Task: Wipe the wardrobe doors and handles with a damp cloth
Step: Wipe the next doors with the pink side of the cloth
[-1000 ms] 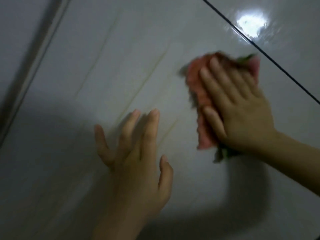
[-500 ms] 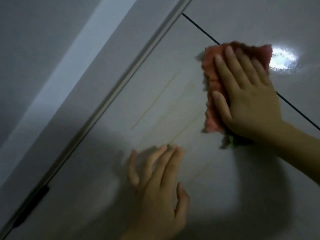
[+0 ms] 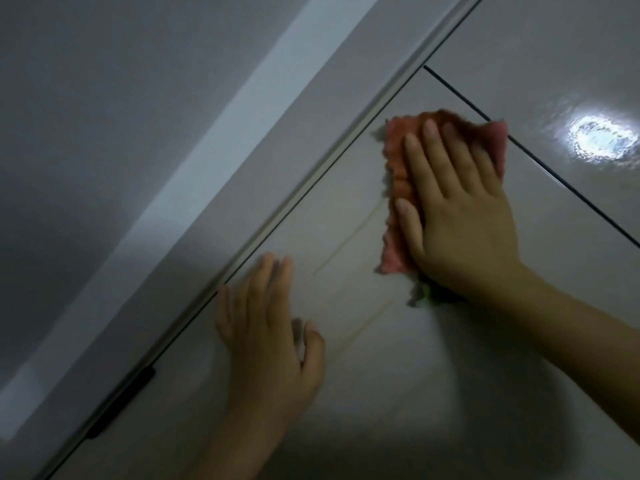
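Head view: I see my right hand (image 3: 460, 216) pressing the pink cloth (image 3: 398, 174) flat on the wardrobe door (image 3: 363, 393), fingers slightly spread; left hand (image 3: 270, 337) rests flat beside, fingers together.

My single head-worn camera sits close to the wardrobe door (image 3: 346, 393), tilted so the door's edges run diagonally; the right hand (image 3: 460, 216) shows above the door's middle, the left hand (image 3: 270, 327) below it.

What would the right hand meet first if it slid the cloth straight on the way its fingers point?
Probably the dark gap between the door panels: the right hand presses the pink cloth flat just short of it.
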A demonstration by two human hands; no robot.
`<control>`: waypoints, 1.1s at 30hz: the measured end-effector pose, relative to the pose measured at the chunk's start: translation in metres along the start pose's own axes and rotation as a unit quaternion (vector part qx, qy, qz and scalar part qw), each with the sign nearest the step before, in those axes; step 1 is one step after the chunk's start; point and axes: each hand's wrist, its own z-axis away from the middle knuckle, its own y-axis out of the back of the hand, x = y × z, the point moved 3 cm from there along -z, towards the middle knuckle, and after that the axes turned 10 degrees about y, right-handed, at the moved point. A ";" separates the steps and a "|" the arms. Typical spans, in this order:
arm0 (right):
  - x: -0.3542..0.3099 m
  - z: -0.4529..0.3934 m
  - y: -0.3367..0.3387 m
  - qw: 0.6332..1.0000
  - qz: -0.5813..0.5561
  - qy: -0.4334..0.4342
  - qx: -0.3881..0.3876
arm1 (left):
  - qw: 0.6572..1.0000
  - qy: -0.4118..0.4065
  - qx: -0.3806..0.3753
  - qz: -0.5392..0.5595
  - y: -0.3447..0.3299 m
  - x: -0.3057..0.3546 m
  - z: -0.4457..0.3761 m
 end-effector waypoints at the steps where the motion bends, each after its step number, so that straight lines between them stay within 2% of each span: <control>1: -0.013 0.004 -0.005 1.000 -0.007 0.016 -0.005 | 1.000 0.012 -0.003 -0.003 -0.001 -0.006 -0.001; 4: -0.037 0.042 -0.012 0.984 -0.015 0.167 -0.056 | 1.000 0.009 -0.019 -0.008 -0.006 -0.019 -0.002; 6: -0.030 0.054 -0.007 0.971 -0.013 0.226 -0.080 | 0.999 0.014 -0.032 0.008 -0.005 -0.022 -0.002; 8: -0.020 0.037 -0.004 0.982 -0.010 0.177 -0.073 | 0.999 0.009 -0.025 0.043 0.001 -0.026 -0.006; 11: -0.030 -0.005 -0.006 0.999 -0.018 0.032 -0.019 | 0.997 0.001 -0.003 0.071 0.008 -0.039 -0.010; 13: -0.057 -0.007 -0.014 0.999 -0.030 0.019 -0.010 | 0.998 -0.007 0.022 0.055 0.008 -0.052 -0.009; 16: -0.098 0.034 -0.029 0.985 -0.049 0.156 -0.051 | 0.998 -0.019 0.052 0.011 0.005 -0.070 -0.006; 18: -0.099 0.056 -0.028 0.967 -0.050 0.236 -0.079 | 0.998 -0.014 0.061 -0.001 0.003 -0.073 -0.002; 19: -0.092 0.058 -0.025 0.963 -0.052 0.250 -0.082 | 0.998 -0.010 0.067 -0.006 0.002 -0.073 -0.001; 21: -0.075 0.042 -0.021 0.974 -0.059 0.208 -0.064 | 0.997 -0.007 0.079 -0.014 0.000 -0.073 0.000; 23: -0.065 0.014 -0.018 0.992 -0.043 0.116 -0.023 | 0.996 -0.001 0.082 -0.023 -0.002 -0.076 0.002; 26: -0.082 -0.006 -0.024 0.999 -0.032 0.007 -0.001 | 0.995 0.001 0.086 -0.046 -0.005 -0.087 0.006; 28: -0.108 0.005 -0.033 0.997 -0.048 0.060 -0.013 | 0.994 -0.011 0.091 -0.063 -0.008 -0.095 0.007; 31: -0.129 0.048 -0.041 0.975 -0.050 0.209 -0.061 | 0.993 -0.028 0.075 -0.086 -0.013 -0.102 0.009; 33: -0.119 0.063 -0.036 0.968 -0.046 0.234 -0.072 | 0.993 -0.035 0.071 -0.087 -0.014 -0.104 0.009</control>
